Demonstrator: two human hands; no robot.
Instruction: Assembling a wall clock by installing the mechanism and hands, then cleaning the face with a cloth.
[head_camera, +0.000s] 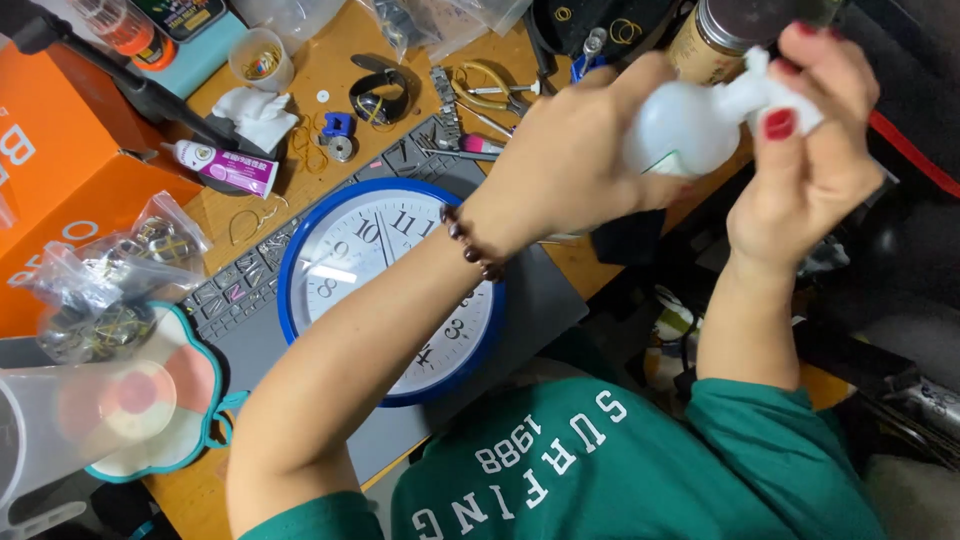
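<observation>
Cluttered wooden bench (330, 75) with one blue-rimmed clock (390, 290), left hand (570, 150) and right hand (805, 165) both grasping one white bottle (690, 125).

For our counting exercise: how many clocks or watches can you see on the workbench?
2. A blue-rimmed wall clock lies face-up on the grey mat, partly covered by the person's forearm. A black wristwatch sits further back on the wooden table. Others may be hidden in the clutter.
</observation>
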